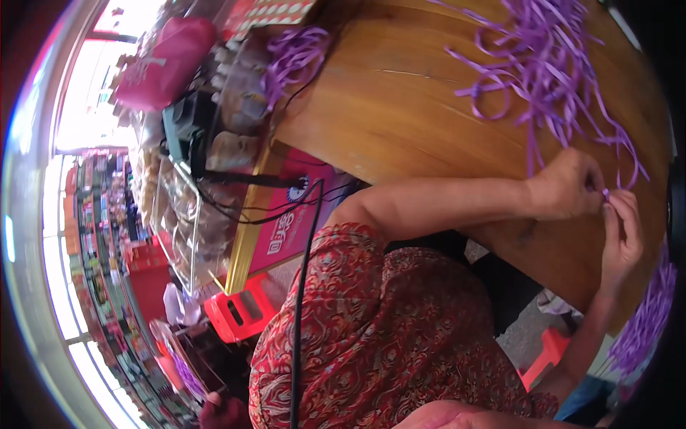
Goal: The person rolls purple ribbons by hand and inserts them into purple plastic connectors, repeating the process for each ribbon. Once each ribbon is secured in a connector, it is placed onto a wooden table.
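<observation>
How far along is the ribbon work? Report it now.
Done: no finished piece that I can tell. In hand: the left hand and right hand pinch one purple strip together at the edge of the wooden table. Left: the loose ribbon pile on it lies tangled.

Pink rectangular sign with dark and white markings, hung below the wooden surface's edge, left of centre. Red-and-white patterned card at top, flat, partly cut off. Clear packaged goods stacked beside it. Rows of small colourful packages on shelves at far left, blurred.
</observation>
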### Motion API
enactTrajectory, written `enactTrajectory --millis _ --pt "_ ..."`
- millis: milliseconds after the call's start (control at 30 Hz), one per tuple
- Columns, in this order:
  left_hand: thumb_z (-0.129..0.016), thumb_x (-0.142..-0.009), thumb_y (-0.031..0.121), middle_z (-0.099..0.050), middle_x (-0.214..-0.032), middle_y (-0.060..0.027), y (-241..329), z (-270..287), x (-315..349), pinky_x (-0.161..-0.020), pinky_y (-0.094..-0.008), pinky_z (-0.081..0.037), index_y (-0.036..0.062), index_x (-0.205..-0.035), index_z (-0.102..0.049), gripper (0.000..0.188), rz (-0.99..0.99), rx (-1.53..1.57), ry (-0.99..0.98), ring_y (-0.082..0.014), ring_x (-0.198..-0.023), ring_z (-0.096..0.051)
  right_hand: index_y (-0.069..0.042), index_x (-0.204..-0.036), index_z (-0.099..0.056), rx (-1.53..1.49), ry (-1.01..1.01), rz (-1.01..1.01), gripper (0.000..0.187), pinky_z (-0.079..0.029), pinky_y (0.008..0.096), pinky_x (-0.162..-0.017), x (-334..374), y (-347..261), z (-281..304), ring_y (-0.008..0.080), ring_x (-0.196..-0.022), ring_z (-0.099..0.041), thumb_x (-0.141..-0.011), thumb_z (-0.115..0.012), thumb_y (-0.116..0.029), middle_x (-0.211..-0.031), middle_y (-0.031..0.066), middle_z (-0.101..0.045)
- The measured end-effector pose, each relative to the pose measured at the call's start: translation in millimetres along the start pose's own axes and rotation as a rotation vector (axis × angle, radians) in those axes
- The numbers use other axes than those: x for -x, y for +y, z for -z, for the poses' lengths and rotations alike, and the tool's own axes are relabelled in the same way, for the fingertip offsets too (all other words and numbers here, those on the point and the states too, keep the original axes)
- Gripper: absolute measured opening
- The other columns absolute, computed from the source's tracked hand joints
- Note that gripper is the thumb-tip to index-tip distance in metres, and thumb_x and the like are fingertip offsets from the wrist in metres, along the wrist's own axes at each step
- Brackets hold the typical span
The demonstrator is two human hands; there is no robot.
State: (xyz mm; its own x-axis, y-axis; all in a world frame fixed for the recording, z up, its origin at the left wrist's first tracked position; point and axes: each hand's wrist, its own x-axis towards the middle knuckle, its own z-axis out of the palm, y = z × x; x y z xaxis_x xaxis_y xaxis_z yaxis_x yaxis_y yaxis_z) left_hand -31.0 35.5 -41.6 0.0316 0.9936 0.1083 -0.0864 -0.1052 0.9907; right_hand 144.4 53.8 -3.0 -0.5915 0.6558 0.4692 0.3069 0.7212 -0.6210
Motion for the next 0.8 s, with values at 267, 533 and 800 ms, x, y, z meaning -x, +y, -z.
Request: enactTrajectory --millis 267,533,800 --pt "-0.072 -0.066 0.013 -0.065 -0.068 -0.0147 -8.0 -8.9 -11.6 -0.058 -0.0304 -0.050 -0.0006 -0.072 -0.067 0.016 -0.189 0.048 0.052 -0.0206 -0.063 -0.064 0.008 -0.104 -0.059 -0.544 0.358 -0.639 0.018 -0.040 0.0263 -0.089 29.2 56.0 5.0 0.0168 -0.101 -0.053 -0.093 -0.052 -0.005 -0.106 0.0095 -0.058" --pt "-0.073 -0.067 0.013 -0.065 -0.071 -0.0112 0.4 -2.3 -12.3 -0.061 -0.0284 -0.051 -0.0027 -0.076 -0.065 0.019 -0.022 0.195 -0.015 -0.0164 -0.067 -0.063 0.009 -0.114 -0.054 -0.566 0.175 -0.572 0.025 -0.040 0.0283 -0.098 22.9 54.2 10.0 0.0184 -0.109 -0.052 -0.096 -0.047 -0.006 -0.115 0.0135 -0.056" --pt "-0.074 -0.066 0.013 -0.064 -0.069 -0.0091 -2.7 -4.0 -13.7 -0.059 -0.0277 -0.050 -0.0023 -0.072 -0.064 0.019 0.036 0.250 -0.017 -0.0142 -0.066 -0.061 0.009 -0.116 -0.052 -0.307 0.191 -0.322 0.025 -0.039 0.0301 -0.101 26.9 48.5 5.6 0.0206 -0.111 -0.052 -0.097 -0.043 -0.002 -0.118 0.0149 -0.054"
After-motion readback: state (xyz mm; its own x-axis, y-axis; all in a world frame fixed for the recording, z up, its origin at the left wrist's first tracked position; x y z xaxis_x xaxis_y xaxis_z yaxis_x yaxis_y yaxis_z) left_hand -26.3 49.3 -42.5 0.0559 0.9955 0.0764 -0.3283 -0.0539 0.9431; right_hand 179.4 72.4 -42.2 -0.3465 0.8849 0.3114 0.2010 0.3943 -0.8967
